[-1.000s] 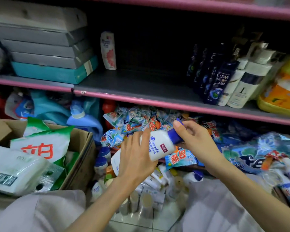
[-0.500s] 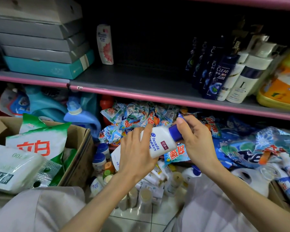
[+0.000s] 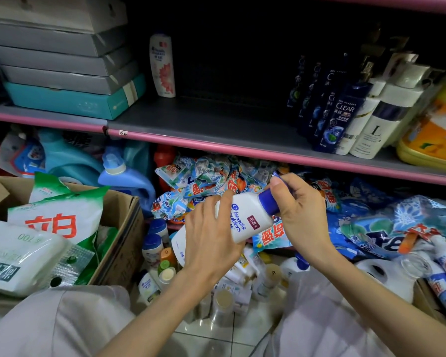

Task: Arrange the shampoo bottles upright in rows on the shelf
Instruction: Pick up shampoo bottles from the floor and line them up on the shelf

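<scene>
White plastic shampoo bottle [image 3: 245, 217] with a blue cap [image 3: 268, 202] is held tilted, cap end up and to the right, in front of the lower shelf, below the pink shelf edge [image 3: 216, 148]. Its body is gripped by the left hand [image 3: 211, 238], fingers wrapped round the lower half. The cap is pinched by the right hand [image 3: 299, 215], thumb and fingers curled over it (whether the lid is flipped open cannot be told).

On the grey shelf [image 3: 204, 119] above, one white bottle with a pink flower print [image 3: 162, 65] is stood upright at the back left, just beside a stack of flat boxes [image 3: 62, 60]. At the right, a row of dark blue CLEAR bottles [image 3: 343, 119] is stood upright, with white pump bottles [image 3: 379, 117] touching it and a yellow jug [image 3: 433, 135] beyond.

More small bottles [image 3: 152, 246] are seen on the floor under the hands. Detergent bags [image 3: 204, 184] are piled behind. A cardboard box [image 3: 121, 240] is at the left.
</scene>
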The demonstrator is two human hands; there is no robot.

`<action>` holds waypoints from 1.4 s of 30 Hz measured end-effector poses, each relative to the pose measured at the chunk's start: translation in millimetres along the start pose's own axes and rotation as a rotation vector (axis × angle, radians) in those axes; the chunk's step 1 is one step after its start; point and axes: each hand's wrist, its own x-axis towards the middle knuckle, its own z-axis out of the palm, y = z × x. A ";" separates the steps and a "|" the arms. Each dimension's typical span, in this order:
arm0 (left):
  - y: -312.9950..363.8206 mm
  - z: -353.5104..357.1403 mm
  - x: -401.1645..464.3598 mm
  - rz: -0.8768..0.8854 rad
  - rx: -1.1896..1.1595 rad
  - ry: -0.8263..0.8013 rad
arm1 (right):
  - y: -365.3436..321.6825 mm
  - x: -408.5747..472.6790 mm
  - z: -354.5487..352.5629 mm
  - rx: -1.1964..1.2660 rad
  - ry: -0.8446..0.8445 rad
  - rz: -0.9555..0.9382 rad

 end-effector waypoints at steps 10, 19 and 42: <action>2.7 -16.8 23.4 -0.144 -0.104 0.078 | -3.9 -6.0 30.3 0.330 -0.284 0.209; -34.6 -38.7 65.1 -0.237 -0.358 0.158 | -58.4 74.5 74.3 0.306 -0.268 0.113; -222.2 10.6 348.9 -0.499 -0.430 0.235 | -98.8 370.5 249.1 -0.108 -0.411 -0.287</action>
